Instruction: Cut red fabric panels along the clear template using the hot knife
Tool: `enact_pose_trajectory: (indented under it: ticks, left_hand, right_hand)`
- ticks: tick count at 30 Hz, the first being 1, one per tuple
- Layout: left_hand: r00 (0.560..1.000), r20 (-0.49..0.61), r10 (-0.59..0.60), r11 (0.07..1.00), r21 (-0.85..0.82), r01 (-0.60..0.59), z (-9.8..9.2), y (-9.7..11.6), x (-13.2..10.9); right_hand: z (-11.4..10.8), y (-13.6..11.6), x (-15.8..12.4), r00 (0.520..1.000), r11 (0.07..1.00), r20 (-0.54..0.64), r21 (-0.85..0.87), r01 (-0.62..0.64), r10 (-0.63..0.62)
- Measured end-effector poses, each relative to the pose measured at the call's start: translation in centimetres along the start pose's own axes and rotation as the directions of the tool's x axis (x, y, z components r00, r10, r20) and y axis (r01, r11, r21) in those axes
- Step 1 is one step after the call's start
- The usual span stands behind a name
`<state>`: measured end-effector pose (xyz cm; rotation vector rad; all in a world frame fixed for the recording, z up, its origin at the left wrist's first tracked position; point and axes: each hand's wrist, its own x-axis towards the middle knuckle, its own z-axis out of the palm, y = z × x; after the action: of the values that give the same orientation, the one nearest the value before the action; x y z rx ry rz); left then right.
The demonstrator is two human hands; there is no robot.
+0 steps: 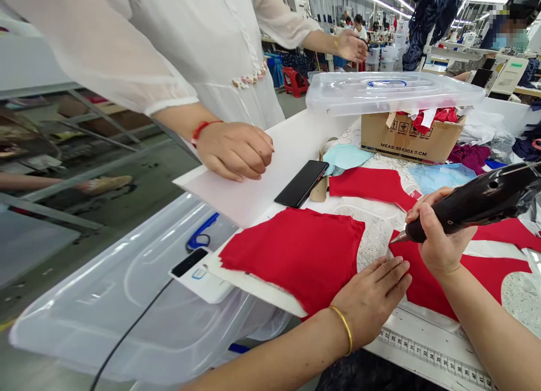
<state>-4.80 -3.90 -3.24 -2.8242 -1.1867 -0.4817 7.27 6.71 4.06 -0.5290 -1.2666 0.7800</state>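
Observation:
My right hand [442, 247] is wrapped round a black handheld power tool [486, 199] with a pointed metal tip. That tip meets the edge of a red fabric piece [435, 284] on the worktable. Flat on the work, with fingers stretched out, my left hand [374, 301] presses beside the same edge and wears a gold bracelet on its wrist. To its left lies a stack of red fabric pieces [296, 250]. Another red piece [367, 185] lies farther back. A printed measuring tape [426, 354] runs along the table's near edge.
A co-worker's hand [236, 149] hangs over the table's left corner, near a black phone [302, 182]. Behind stands a cardboard box [412, 137] under a clear plastic lid [393, 92]. A white device [203, 272] with a cable sits on a plastic bin [147, 301] at left.

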Motion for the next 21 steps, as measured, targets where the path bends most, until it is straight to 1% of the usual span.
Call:
enact_pose_trajectory:
  ticks: [3, 10, 16, 21]
  left_hand:
    - [1.0, -0.019, -0.002, 1.0, 0.005, 0.002, 0.1, 0.0, 0.0]
    - [1.0, -0.026, -0.002, 1.0, 0.004, 0.003, 0.4, -0.1, 0.1]
    - [0.996, -0.085, 0.021, 1.0, -0.004, -0.022, -0.6, 0.0, -0.2]
    - [0.994, -0.098, 0.058, 0.998, 0.0, -0.058, -1.3, 0.7, -0.7]
  right_hand:
    - [-0.1, -0.4, -0.2, 1.0, 1.0, 0.01, 0.02, -0.006, 0.006]
    - [0.1, -0.4, -0.3, 0.999, 0.999, 0.03, -0.036, 0.012, -0.011]
    - [-0.7, -1.5, -0.4, 1.0, 1.0, 0.014, 0.017, 0.022, -0.022]
    - [-1.4, -2.2, -1.0, 0.999, 0.999, -0.002, 0.019, -0.04, 0.04]
